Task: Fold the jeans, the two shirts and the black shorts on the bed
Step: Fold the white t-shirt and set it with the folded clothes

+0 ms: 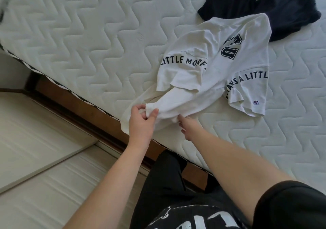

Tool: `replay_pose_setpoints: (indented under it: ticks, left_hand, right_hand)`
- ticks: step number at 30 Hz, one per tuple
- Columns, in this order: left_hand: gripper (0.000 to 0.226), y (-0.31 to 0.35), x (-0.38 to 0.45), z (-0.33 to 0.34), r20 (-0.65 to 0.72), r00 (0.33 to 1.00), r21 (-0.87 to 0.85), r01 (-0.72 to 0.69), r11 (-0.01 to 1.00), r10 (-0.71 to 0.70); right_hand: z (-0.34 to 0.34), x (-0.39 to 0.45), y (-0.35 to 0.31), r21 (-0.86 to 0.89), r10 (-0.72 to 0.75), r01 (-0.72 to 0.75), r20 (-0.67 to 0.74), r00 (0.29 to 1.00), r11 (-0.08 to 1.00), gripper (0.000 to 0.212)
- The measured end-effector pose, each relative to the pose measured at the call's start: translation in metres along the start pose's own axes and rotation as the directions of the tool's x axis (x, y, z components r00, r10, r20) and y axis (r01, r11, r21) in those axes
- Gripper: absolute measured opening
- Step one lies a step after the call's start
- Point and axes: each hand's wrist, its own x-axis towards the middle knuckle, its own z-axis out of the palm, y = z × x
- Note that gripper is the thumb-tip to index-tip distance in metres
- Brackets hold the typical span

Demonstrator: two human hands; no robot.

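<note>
At the near edge of the bed (88,34), the left hand (141,121) pinches the hem of the white shirt (211,73) between thumb and curled fingers, lifting a bunch of cloth just where the mattress drops off. That looks like a hunt for a corner, so the shirt can be pulled flat. The right hand (187,127) reaches in just beside it, fingertips poking under the same bunched hem; whether it has cloth in its grasp I cannot tell, the fingers are half buried. Both hands close together on one edge suggests the hem is about to be spread, one hand to each side.

The shirt lies crumpled and twisted, print side up, dark letters curving across it, one sleeve flopped toward the bed's middle. Its lower part trails over the mattress edge toward the floor (35,140), which is likely why the hands work there first. No fold is made yet, as I judge it.

Farther back, touching the white shirt's far side, a dark garment (275,13) sits in a heap, unfolded; shirt or shorts, hard to say. No jeans in view. Early days for this task.
</note>
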Motion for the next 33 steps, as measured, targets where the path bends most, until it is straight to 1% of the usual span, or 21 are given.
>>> replay_pose_setpoints:
  ticks: [2, 4, 6, 7, 8, 9, 11, 14, 18, 19, 21, 22, 25, 28, 29, 31, 32, 33]
  left_hand:
    - [0.042, 0.008, -0.006, -0.005, 0.018, 0.999, -0.017, -0.048, 0.999, 0.049]
    - [0.042, 0.013, -0.011, -0.008, 0.104, 0.990, 0.041, -0.101, 0.994, 0.096]
    - [0.032, 0.017, -0.016, -0.010, 0.159, 0.983, 0.141, -0.111, 0.984, 0.088]
    - [0.031, 0.020, -0.020, -0.010, 0.171, 0.982, 0.209, -0.119, 0.971, 0.084]
    - [0.033, 0.024, -0.025, -0.010, 0.181, 0.979, 0.285, -0.145, 0.948, 0.096]
    - [0.034, 0.027, -0.030, -0.010, 0.186, 0.976, 0.363, -0.178, 0.915, 0.116]
    - [0.031, 0.032, -0.041, -0.009, 0.191, 0.970, 0.461, -0.222, 0.859, 0.148]
    - [0.024, 0.035, -0.055, -0.003, 0.219, 0.965, 0.531, -0.240, 0.813, 0.141]
    - [0.018, 0.044, -0.083, 0.017, 0.302, 0.938, 0.601, -0.327, 0.729, 0.171]
    - [0.017, 0.047, -0.094, 0.024, 0.323, 0.930, 0.594, -0.342, 0.729, 0.173]
    - [0.018, 0.049, -0.117, 0.037, 0.366, 0.917, 0.530, -0.345, 0.775, 0.158]
    - [0.018, 0.049, -0.127, 0.044, 0.390, 0.905, 0.494, -0.363, 0.790, 0.172]
    - [0.013, 0.050, -0.162, 0.068, 0.459, 0.856, 0.423, -0.445, 0.789, 0.236]
    - [0.018, 0.054, -0.198, 0.097, 0.537, 0.800, 0.291, -0.474, 0.831, 0.268]
    - [0.019, 0.059, -0.211, 0.106, 0.560, 0.785, 0.240, -0.459, 0.855, 0.265]
    - [0.026, 0.069, -0.234, 0.123, 0.580, 0.767, 0.152, -0.433, 0.889, 0.274]
    - [0.029, 0.076, -0.245, 0.131, 0.583, 0.760, 0.127, -0.434, 0.892, 0.287]
    - [0.029, 0.083, -0.256, 0.138, 0.587, 0.748, 0.094, -0.444, 0.891, 0.311]
  right_hand:
    - [-0.004, -0.008, 0.002, 0.132, -0.051, 0.047, 0.025, 0.998, 0.990, 0.042]
    - [-0.015, -0.020, 0.005, 0.262, -0.106, 0.099, 0.016, 0.994, 0.960, 0.043]
    - [-0.033, -0.035, 0.008, 0.362, -0.171, 0.157, 0.005, 0.985, 0.919, 0.028]
    - [-0.044, -0.044, 0.009, 0.417, -0.200, 0.181, 0.001, 0.980, 0.891, 0.019]
    - [-0.055, -0.052, 0.011, 0.469, -0.218, 0.193, -0.003, 0.976, 0.862, 0.015]
    - [-0.067, -0.059, 0.013, 0.503, -0.234, 0.205, -0.006, 0.972, 0.840, 0.015]
    - [-0.090, -0.076, 0.015, 0.497, -0.260, 0.236, -0.021, 0.965, 0.835, 0.017]
    - [-0.120, -0.101, 0.018, 0.435, -0.291, 0.287, -0.059, 0.955, 0.854, 0.016]
    - [-0.157, -0.131, 0.027, 0.411, -0.328, 0.351, -0.129, 0.936, 0.841, 0.016]
    - [-0.167, -0.136, 0.031, 0.415, -0.340, 0.367, -0.140, 0.930, 0.833, 0.016]
    - [-0.185, -0.149, 0.037, 0.432, -0.353, 0.387, -0.160, 0.922, 0.814, 0.017]
    - [-0.195, -0.156, 0.041, 0.444, -0.358, 0.395, -0.168, 0.918, 0.805, 0.018]
    - [-0.227, -0.171, 0.052, 0.494, -0.378, 0.415, -0.180, 0.908, 0.764, 0.019]
    - [-0.257, -0.178, 0.065, 0.493, -0.415, 0.456, -0.197, 0.888, 0.741, 0.022]
    - [-0.265, -0.183, 0.070, 0.447, -0.448, 0.476, -0.174, 0.877, 0.757, 0.022]
    - [-0.277, -0.190, 0.080, 0.265, -0.524, 0.532, -0.104, 0.845, 0.805, 0.022]
    - [-0.282, -0.194, 0.087, 0.168, -0.556, 0.561, -0.079, 0.827, 0.811, 0.030]
    - [-0.287, -0.196, 0.093, 0.084, -0.586, 0.588, -0.052, 0.809, 0.804, 0.044]
